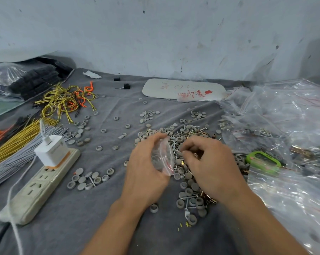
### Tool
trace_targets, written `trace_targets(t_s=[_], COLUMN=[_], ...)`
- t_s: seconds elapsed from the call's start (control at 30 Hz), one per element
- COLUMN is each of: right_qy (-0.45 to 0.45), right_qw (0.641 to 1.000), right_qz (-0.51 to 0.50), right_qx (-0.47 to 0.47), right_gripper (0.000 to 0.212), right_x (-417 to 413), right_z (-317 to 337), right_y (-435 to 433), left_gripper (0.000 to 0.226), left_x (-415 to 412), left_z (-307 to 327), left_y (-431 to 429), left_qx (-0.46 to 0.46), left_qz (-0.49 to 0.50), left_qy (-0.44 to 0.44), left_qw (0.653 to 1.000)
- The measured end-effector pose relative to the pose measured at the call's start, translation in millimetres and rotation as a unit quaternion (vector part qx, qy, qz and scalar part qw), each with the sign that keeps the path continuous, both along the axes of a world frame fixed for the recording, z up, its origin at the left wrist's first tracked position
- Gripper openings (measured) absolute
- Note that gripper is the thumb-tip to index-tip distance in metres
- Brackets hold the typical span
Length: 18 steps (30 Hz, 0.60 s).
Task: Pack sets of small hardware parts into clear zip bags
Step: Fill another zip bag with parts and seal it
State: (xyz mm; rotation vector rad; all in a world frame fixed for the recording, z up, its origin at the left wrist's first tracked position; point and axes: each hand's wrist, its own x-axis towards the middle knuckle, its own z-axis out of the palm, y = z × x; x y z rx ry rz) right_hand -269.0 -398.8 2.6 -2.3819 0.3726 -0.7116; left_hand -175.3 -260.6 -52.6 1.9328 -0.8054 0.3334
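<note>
Since the loose grey caps (189,201) and brass bits (209,199) nearest us lie touching one another on the grey cloth (81,227), we should pick from the heap rather than rake it, taking one kind of part at a time so the set comes out right. Our left hand (146,173) is curled round a small clear zip bag (162,157), its red-striped mouth turned toward our right hand (210,166). We would hold that mouth bowed open with thumb and fingers and tilted slightly up, so what is dropped in slides to the bottom and does not spill. The right hand's fingers (185,153) are bunched narrow, tips together just beside the bag mouth. They seem to pinch a small part, though it is too small and blurred for us to be sure. We should release only once they are inside the mouth. Beyond the hands lies the main pile of caps and screws (181,135); left of it a power strip (39,184) and bundled wires (63,100), right a heap of clear bags (284,116), and farthest a white pack with red print (183,89) by the wall (174,34).
</note>
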Motion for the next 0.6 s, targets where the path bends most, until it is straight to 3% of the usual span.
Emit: trace_targets(t_s=[0.13,0.3,0.47,0.6], right_qy=[-0.007,0.044,0.107,0.089], right_qw=[0.995,0.982,0.975,0.973], right_qz=[0.098,0.161,0.176,0.179], right_qx=[0.009,0.089,0.08,0.118], right_gripper=[0.018,0.018,0.018,0.021], right_x=[4,14,14,12], right_z=[1,-9,-12,-15], right_y=[11,19,10,5], left_gripper=[0.069,0.066,0.064,0.066], left_x=[0,-3,-5,-4], left_z=[-3,0,3,1], left_y=[-1,-1,-1,-2], left_qx=[0.035,0.022,0.02,0.035], left_qz=[-0.034,-0.05,-0.042,-0.039], left_qy=[-0.033,-0.05,-0.047,-0.047], left_qw=[0.998,0.997,0.998,0.998])
